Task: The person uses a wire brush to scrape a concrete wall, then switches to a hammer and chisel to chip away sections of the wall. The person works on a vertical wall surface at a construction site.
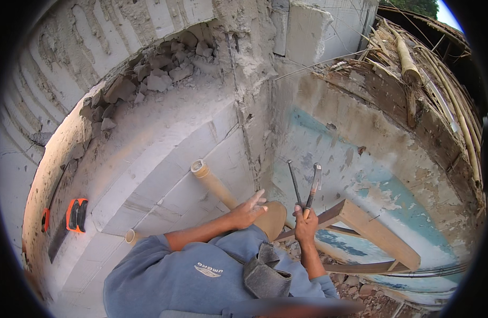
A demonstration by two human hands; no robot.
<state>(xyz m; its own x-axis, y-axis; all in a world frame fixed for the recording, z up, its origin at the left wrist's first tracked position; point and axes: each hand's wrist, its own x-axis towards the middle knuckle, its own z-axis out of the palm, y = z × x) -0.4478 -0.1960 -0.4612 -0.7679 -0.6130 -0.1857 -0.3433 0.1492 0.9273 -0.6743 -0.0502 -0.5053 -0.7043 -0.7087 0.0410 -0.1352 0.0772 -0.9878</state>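
My right hand (306,225) is closed around two tools held upright together. One is a hammer (317,179) with a metal head and a dark shaft; beside it is a slim dark metal rod with a mushroomed end, probably a chisel (294,179). My left hand (248,210) holds nothing, its fingers spread, and sits just above my bent knee in tan cloth (276,216). Beyond the left hand, a bamboo pole (215,185) juts up in front of the grey block wall (176,171).
Broken masonry rubble (160,71) lies on the wall's ledge at upper left. A handsaw (75,215) with an orange and black handle rests there, near another orange-handled tool (45,219). A wooden frame (381,234) stands at right, before the peeling blue-painted wall (339,175).
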